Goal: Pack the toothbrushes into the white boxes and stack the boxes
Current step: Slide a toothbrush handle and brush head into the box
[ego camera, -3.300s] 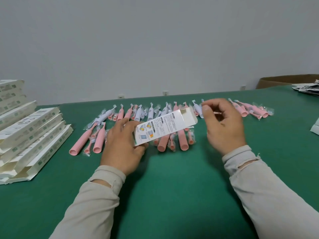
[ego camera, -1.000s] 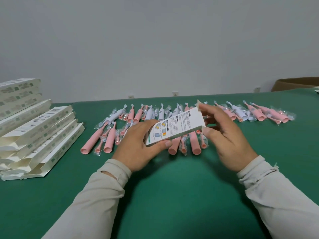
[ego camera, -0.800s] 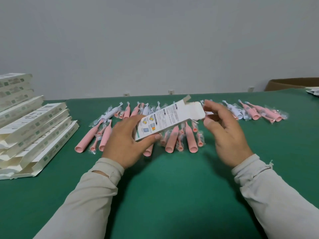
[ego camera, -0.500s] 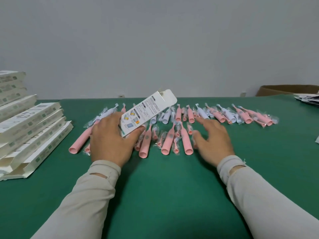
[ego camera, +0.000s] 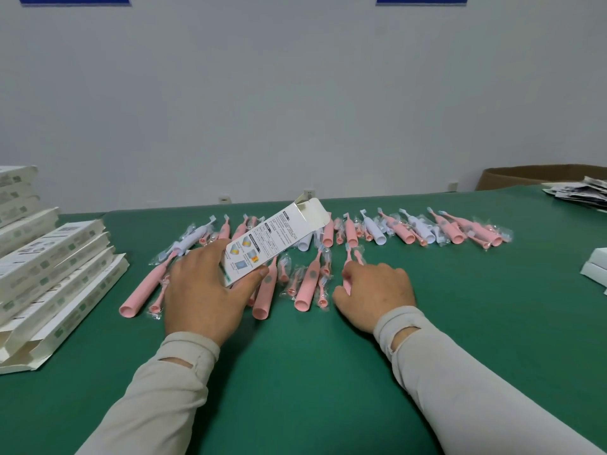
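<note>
Since half a second back, the right hand [ego camera: 374,293] has dropped closer onto the row of toothbrushes and its fingers now curl around a pink toothbrush [ego camera: 348,269], while the white box [ego camera: 272,243] stays up in the left hand [ego camera: 203,290].

So the toothbrush it's going for lies right under the right hand's fingertips, long axis running away from the person, bristle end pointing to the far side of the table [ego camera: 312,372], fat handle end toward the body. Right hand is clearly the nearer one. Can't really tell if the grip has fully closed or is only touching, the fingers hide it.

Box is pinched at its near end by the left hand, thumb on the printed face. Its long axis slants up and away to the right, open flap end at the far top, just left of the toothbrush. My guess is the toothbrush has to swing round to that open mouth.

Further out: more toothbrushes in a far row [ego camera: 427,229], and a stack of boxes [ego camera: 49,274] well off to the left.
</note>
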Tool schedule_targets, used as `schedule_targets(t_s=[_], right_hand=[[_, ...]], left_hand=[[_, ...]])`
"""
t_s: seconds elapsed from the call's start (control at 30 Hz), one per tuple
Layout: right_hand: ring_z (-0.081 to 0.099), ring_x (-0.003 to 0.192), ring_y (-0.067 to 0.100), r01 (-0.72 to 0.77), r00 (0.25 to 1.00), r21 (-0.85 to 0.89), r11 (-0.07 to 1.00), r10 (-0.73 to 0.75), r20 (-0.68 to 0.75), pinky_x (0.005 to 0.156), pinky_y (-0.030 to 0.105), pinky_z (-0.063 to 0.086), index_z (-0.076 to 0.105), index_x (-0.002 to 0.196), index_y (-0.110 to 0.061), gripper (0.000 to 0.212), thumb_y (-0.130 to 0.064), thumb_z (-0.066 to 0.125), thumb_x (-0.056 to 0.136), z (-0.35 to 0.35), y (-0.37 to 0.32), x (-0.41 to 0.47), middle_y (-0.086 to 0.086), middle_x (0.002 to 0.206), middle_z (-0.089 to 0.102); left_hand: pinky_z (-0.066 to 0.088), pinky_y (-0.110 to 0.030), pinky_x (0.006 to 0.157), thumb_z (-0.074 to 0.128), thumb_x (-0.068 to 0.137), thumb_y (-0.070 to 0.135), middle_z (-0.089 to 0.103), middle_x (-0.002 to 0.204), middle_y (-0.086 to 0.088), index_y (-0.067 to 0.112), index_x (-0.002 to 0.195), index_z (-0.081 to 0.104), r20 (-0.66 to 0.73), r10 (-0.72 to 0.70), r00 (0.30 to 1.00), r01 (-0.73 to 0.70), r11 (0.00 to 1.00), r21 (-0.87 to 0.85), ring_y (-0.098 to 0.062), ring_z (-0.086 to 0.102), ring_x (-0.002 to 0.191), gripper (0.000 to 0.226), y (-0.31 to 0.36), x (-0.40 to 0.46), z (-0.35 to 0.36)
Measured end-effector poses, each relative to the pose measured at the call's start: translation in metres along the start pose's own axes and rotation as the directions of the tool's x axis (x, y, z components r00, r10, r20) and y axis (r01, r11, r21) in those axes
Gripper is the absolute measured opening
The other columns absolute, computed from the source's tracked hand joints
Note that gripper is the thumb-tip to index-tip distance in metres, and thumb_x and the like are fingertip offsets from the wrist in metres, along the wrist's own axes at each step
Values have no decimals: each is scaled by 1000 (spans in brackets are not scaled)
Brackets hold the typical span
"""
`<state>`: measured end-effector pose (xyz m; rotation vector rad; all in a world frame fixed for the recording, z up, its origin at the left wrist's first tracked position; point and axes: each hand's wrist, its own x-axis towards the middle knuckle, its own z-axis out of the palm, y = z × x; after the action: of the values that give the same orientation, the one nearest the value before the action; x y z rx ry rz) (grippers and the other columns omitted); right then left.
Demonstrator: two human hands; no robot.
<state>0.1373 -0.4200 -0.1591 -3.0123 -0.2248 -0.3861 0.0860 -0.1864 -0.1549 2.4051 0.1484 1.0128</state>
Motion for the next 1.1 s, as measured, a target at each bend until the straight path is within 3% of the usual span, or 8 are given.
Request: schedule_targets(t_s=[0.23,0.4,0.6,0.67,0.73,0.87,0.97,1.1], right_hand=[[53,77,24,-203,979,63,977,201,35,72,35,33,48,93,-28,18,-45,44,90,-11,17,-11,-5,74,54],[57,94,27,-220,976,20,975,219,13,75,36,36,47,114,-23,41,-57,46,91,-11,16,-2,0,94,64],[55,74,22,-297,954,240,924,297,40,60,30,38,45,109,-24,35,-46,58,85,-16,20,2,-7,72,47],[64,62,17,-307,942,595,743,324,82,53,27,40,48,103,-27,30,-40,64,81,-20,30,-2,-9,81,55],[65,50,16,-245,939,918,311,311,145,45,24,42,61,94,-24,18,-30,69,80,-26,42,-6,-4,82,64],[46,44,9,-100,969,957,-271,190,156,35,19,35,68,93,-1,11,-11,65,91,-36,46,-14,7,62,59],[58,51,9,-29,974,938,-345,201,104,43,18,47,63,93,0,5,-5,64,92,-38,36,-14,5,62,64],[65,59,10,60,970,958,-282,242,11,52,18,53,66,92,-1,8,-7,70,90,-36,32,-14,4,67,70]], left_hand=[[42,-42,89,73,74,59,65,110,-1,29,121,62,30,3,1000,-4,1000,16,-28,53,105,57,1,1,2],[40,-41,91,73,74,61,64,108,1,28,120,62,56,33,998,-33,999,12,-26,52,103,57,3,-1,4],[35,-37,97,80,73,45,61,119,2,27,124,60,102,65,993,-65,998,-5,-21,45,112,59,0,-4,7],[34,-36,99,83,72,40,59,123,2,26,126,60,100,65,993,-65,998,-9,-21,43,115,60,-1,-4,7],[34,-37,101,84,72,37,59,124,2,26,126,60,98,59,993,-58,998,-8,-20,42,117,60,-2,-3,8],[34,-38,104,84,73,35,57,128,2,27,128,59,115,50,992,-49,999,-17,-20,42,121,61,-2,-3,7],[34,-38,106,84,74,35,54,132,2,26,130,58,141,53,989,-51,999,-19,-21,43,124,63,-3,-4,8],[31,-31,102,85,73,33,53,131,2,27,129,58,144,76,987,-71,997,-36,-20,43,123,62,-3,-3,7]])
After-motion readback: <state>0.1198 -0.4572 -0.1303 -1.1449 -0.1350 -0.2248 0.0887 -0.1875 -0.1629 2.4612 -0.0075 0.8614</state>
